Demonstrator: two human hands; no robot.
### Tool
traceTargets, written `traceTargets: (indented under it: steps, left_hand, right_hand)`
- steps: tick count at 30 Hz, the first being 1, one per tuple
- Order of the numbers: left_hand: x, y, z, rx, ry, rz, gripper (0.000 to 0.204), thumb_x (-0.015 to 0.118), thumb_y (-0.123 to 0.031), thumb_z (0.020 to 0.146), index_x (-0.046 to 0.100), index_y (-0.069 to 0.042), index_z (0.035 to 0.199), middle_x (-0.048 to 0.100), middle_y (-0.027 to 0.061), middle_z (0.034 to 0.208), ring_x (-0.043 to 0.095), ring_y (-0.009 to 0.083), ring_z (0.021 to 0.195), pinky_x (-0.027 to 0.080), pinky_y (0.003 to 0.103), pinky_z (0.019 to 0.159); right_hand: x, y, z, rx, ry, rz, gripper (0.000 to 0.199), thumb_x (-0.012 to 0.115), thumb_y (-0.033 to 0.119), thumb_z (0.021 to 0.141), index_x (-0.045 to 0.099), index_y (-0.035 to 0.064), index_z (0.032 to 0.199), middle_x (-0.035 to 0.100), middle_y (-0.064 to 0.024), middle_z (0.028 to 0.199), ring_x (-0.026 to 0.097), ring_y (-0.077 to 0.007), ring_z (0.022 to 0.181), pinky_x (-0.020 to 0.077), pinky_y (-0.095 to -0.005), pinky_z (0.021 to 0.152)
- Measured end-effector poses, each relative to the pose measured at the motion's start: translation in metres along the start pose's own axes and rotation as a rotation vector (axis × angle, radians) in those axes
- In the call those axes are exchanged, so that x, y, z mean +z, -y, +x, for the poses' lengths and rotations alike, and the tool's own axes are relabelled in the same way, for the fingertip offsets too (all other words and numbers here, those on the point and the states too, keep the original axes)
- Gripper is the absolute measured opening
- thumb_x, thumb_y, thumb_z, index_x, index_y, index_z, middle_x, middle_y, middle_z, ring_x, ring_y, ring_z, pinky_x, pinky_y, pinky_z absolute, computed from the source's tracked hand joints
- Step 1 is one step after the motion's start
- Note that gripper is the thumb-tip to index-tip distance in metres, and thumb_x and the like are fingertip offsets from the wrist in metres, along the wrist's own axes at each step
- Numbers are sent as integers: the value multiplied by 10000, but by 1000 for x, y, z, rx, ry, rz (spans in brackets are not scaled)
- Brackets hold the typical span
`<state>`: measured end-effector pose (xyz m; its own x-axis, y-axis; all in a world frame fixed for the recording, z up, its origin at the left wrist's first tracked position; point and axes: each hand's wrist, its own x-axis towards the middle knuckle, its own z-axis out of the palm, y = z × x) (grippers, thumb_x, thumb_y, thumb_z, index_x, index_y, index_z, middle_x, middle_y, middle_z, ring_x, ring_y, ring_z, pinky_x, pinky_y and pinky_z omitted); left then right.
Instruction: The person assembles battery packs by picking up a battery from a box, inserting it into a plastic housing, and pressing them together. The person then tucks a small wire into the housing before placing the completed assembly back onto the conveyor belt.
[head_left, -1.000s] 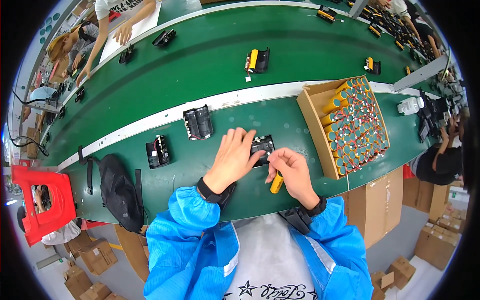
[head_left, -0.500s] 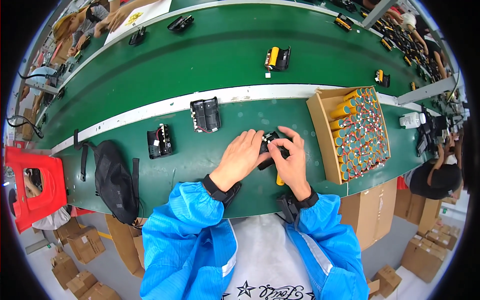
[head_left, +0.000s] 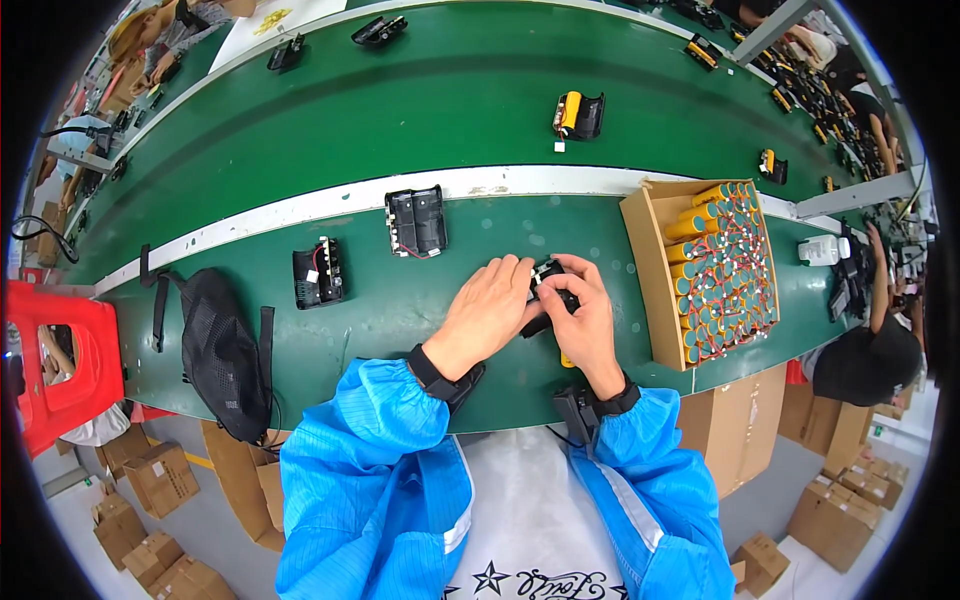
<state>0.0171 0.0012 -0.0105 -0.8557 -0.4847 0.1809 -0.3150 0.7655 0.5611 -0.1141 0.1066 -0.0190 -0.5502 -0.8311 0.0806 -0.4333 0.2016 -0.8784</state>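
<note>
My left hand (head_left: 482,312) is closed around the left side of a small black plastic housing (head_left: 537,325), held just above the green bench. My right hand (head_left: 584,322) pinches at the same housing from the right, thumb and forefinger on its upper part. What those fingertips grip is too small to make out. Beneath the right palm a bit of a yellow battery cell (head_left: 567,358) shows; the rest is covered. Up and left of my hands, two open black housings with red wires lie on the bench: one housing (head_left: 418,222) nearer, another housing (head_left: 318,277) farther left.
To the right stands a cardboard box (head_left: 646,265) filled with yellow wired cells (head_left: 700,230). A black mesh bag (head_left: 222,350) lies at the left beside a red stool (head_left: 75,350). Beyond a white rail (head_left: 480,181), a green belt (head_left: 440,110) carries several housings. Other people work around.
Housings on the far belt have shifted right. My view has tilted slightly. Both hands stay on the black housing, with only small finger movement.
</note>
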Motion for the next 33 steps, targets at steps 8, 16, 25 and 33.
traceTargets:
  steps: [8, 16, 25, 33]
  left_hand:
    - [-1, -3, 0, -15, 25, 11, 517, 745, -135, 778, 520, 37, 1210, 571, 166, 1065, 589, 352, 985, 507, 430, 841]
    - [0, -4, -4, 3, 24, 67, 432, 722, -189, 814, 542, 45, 1129, 578, 151, 1009, 603, 313, 949, 516, 401, 819]
    - [12, -16, -10, -98, -19, 35, 469, 715, -129, 794, 520, 82, 1165, 568, 186, 1002, 595, 343, 922, 515, 425, 805]
    - [14, -24, -12, -193, -102, 46, 413, 694, -190, 855, 536, 64, 1140, 559, 168, 971, 582, 323, 902, 502, 408, 772]
  right_hand:
    - [-2, 10, 2, 66, 17, 42, 91, 710, 56, 842, 713, 15, 924, 612, -118, 1245, 602, -247, 1092, 471, -344, 929]
    - [-2, 17, 2, 99, 44, 53, 77, 713, 32, 823, 719, -6, 889, 613, -112, 1244, 603, -242, 1081, 475, -338, 925]
    - [0, 19, 3, 141, 29, 121, 91, 722, 12, 809, 719, -4, 898, 618, -118, 1230, 603, -243, 1084, 474, -341, 937]
    - [-35, -4, -29, 215, 24, 231, 188, 763, 52, 802, 707, 23, 980, 624, -134, 1186, 604, -197, 1000, 489, -287, 810]
